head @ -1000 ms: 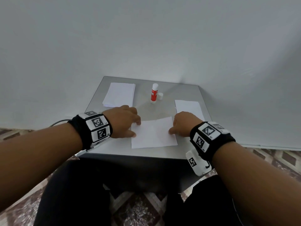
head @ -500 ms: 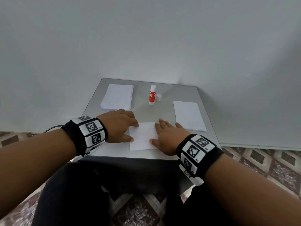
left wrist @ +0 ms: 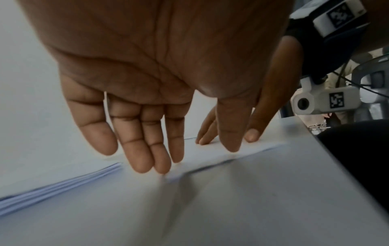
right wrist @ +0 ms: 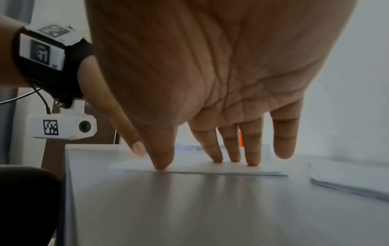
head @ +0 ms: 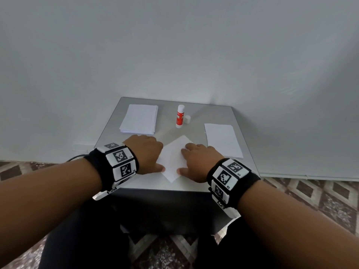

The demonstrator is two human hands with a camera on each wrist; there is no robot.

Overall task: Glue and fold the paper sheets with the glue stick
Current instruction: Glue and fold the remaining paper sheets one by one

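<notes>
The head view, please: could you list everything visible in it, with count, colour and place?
Square grey table: one, grey, against the pale wall.
Stack of white paper sheets: one, white, far left of the table.
Second pile of white sheets: one, white, right side of the table.
Single white paper sheet: one, white, near middle, turned cornerwise, under both hands.
Red-and-white glue stick: one, upright, far middle, uncapped.
Small white cap: one, white, just right of the glue stick.
Patterned tile floor: brown and beige, around the table.
Black wristbands with square markers: two, one per wrist.
Left hand: fingers straight, on the sheet's left part.
Right hand: fingers straight, pressing the sheet's right part.
</notes>
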